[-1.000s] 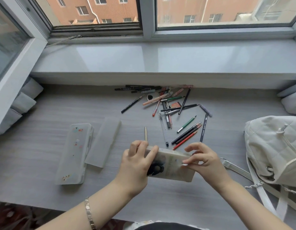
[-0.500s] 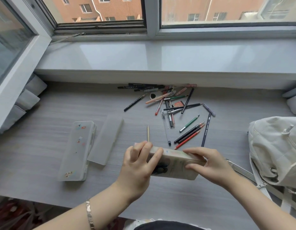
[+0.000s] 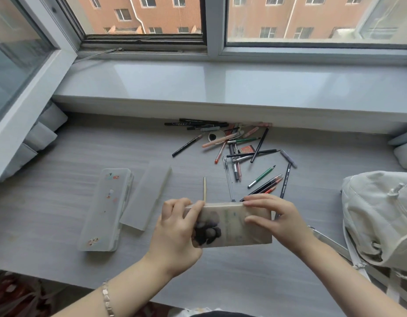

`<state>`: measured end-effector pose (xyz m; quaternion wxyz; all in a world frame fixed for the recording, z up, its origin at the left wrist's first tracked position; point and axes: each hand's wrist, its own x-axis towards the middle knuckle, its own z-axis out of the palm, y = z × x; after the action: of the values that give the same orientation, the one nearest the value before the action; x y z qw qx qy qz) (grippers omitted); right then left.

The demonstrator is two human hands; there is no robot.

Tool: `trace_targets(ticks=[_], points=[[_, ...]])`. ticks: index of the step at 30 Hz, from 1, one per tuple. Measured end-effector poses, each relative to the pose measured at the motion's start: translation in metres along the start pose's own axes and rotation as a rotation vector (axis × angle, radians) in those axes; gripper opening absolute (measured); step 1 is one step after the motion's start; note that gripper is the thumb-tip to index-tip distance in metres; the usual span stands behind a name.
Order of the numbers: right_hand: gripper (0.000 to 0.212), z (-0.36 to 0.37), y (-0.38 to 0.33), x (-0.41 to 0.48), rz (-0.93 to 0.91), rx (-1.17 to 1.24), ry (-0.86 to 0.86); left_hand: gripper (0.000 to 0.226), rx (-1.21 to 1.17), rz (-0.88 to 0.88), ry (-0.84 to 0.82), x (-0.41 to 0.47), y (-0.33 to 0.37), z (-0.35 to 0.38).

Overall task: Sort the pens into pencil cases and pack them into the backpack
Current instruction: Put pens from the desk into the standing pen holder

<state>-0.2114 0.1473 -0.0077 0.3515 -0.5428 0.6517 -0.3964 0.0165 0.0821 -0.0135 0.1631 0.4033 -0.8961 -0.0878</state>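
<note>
Head view: a printed pencil case (image 3: 234, 225) was gripped at its left end by the left hand (image 3: 177, 229) and pinched at its right end by the right hand (image 3: 282, 220), just above the grey counter (image 3: 60, 191). Opening step judged underway; the lid would need prising next. Pens (image 3: 239, 154) were scattered beyond, unsorted. Backpack (image 3: 380, 216) at right, window sill (image 3: 220, 83) behind.

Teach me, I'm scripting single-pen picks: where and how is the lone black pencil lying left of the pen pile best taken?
Pinch the black pencil at mid-shaft, coming straight down from above with the grip set across its length. It lies flat and diagonal on the table, apart from the pile, with bare surface along both sides, so fingertips probably fit there.
</note>
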Motion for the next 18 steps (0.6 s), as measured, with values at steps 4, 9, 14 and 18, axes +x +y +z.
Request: trace_targets(ticks=[4, 9, 14, 18], points=[[0.033, 0.01, 0.003, 0.007, 0.005, -0.041, 0.043, 0.075, 0.022, -0.172, -0.118, -0.01, 0.0, 0.001], [0.032, 0.021, -0.006, 0.023, 0.045, -0.12, 0.012, 0.067, 0.002, -0.245, -0.108, -0.014, -0.004, 0.004], [0.031, 0.022, -0.008, 0.028, 0.066, -0.121, 0.14, 0.08, -0.027, -0.578, -0.148, -0.006, -0.017, 0.005], [0.022, 0.024, -0.002, 0.022, 0.131, -0.12, 0.119, 0.084, 0.012, -0.863, -0.215, 0.0, -0.03, 0.016]])
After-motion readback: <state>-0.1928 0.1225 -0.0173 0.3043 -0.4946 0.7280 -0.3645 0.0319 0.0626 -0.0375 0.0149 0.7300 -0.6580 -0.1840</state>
